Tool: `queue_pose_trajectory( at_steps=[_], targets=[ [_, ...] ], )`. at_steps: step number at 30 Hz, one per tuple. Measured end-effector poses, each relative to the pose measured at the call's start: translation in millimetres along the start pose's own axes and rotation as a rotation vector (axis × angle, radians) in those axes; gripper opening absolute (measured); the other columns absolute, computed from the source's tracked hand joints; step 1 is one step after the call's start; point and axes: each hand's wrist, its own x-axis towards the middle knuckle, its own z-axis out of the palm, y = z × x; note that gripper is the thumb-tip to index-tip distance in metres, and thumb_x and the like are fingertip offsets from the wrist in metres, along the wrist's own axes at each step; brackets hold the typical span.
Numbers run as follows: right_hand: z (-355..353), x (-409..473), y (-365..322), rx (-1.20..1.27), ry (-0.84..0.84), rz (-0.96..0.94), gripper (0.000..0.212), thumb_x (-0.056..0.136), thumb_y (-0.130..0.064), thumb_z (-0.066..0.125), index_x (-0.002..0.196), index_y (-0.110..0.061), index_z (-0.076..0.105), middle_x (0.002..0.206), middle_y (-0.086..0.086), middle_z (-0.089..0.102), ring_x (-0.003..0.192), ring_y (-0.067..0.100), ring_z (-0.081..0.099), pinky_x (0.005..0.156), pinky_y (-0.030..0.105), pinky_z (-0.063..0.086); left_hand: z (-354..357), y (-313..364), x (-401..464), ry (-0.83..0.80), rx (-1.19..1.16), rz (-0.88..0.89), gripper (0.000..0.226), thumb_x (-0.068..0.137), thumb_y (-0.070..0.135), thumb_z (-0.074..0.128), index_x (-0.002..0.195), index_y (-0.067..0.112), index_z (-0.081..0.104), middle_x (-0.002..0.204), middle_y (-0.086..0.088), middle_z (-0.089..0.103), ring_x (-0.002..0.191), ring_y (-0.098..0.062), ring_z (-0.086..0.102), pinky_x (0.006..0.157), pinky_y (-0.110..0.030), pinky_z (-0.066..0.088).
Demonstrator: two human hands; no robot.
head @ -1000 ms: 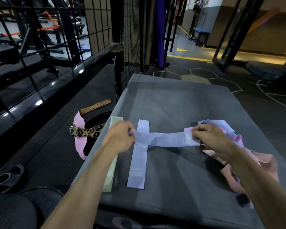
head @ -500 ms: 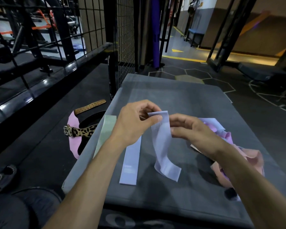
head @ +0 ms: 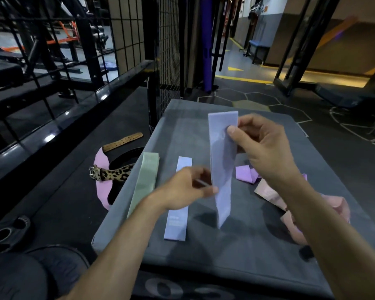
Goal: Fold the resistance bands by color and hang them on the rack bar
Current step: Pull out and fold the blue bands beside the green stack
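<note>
My right hand (head: 266, 148) and left hand (head: 191, 187) pinch 1 lavender band (head: 222, 161); 2 folded bands lie flat, none hung.

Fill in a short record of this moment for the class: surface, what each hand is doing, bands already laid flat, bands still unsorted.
surface: grey padded mat
right hand: pinches the top of the held lavender band, which hangs upright
left hand: blurred, grips the same band lower down
laid flat: green band and lavender band, side by side
unsorted: purple band and pink bands, crumpled on the right
off the mat: leopard-print belt
</note>
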Motion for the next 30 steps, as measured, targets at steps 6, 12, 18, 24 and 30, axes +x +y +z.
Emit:
queue_pose_trajectory(
  at_steps=[6, 12, 18, 24, 30],
  targets=[
    [4, 26, -5, 0.166, 0.13, 0.144, 0.004, 0.094, -0.012, 0.068, 0.09, -0.013, 0.07, 0.078, 0.0, 0.074, 0.073, 0.016, 0.069, 0.064, 0.032, 0.059, 3, -16, -6, -0.081, 0.122, -0.177, 0.013, 0.095, 0.022, 0.068, 0.099, 0.01, 0.071, 0.097, -0.004, 0.076, 0.093, -0.023, 0.072, 0.089, -0.037, 0.057],
    [26, 62, 39, 0.212, 0.163, 0.39, 0.009, 0.092, -0.014, 0.069, 0.085, -0.013, 0.065, 0.081, 0.0, 0.073, 0.07, 0.013, 0.071, 0.063, 0.028, 0.06, -3, -23, -8, -0.083, 0.089, -0.424, 0.023, 0.102, 0.017, 0.056, 0.08, 0.009, 0.054, 0.077, -0.009, 0.061, 0.069, -0.021, 0.065, 0.07, -0.035, 0.059],
    [68, 75, 127, 0.276, 0.013, 0.754, 0.008, 0.094, -0.008, 0.065, 0.089, -0.012, 0.061, 0.083, 0.007, 0.067, 0.063, 0.016, 0.066, 0.059, 0.03, 0.06, -17, -30, -14, -0.136, 0.357, -0.648, 0.017, 0.1, 0.002, 0.053, 0.085, -0.003, 0.06, 0.063, -0.014, 0.063, 0.058, -0.025, 0.07, 0.058, -0.032, 0.06],
    [104, 72, 170, 0.174, -0.109, 0.785, 0.019, 0.094, -0.007, 0.065, 0.078, -0.014, 0.058, 0.07, 0.006, 0.059, 0.044, 0.006, 0.056, 0.042, 0.017, 0.043, -24, -29, -13, -0.187, 0.309, -0.721, 0.011, 0.101, 0.008, 0.057, 0.105, -0.002, 0.059, 0.061, -0.009, 0.066, 0.056, -0.016, 0.07, 0.062, -0.028, 0.061],
    [113, 76, 191, -0.242, -0.187, 0.716, 0.014, 0.084, -0.013, 0.078, 0.091, -0.014, 0.066, 0.069, 0.004, 0.056, 0.047, 0.015, 0.041, 0.035, 0.017, 0.035, -21, -30, -15, -0.264, 0.281, -0.781, 0.039, 0.102, 0.008, 0.055, 0.137, -0.008, 0.048, 0.093, -0.023, 0.073, 0.085, -0.03, 0.074, 0.083, -0.039, 0.062]
  ],
)
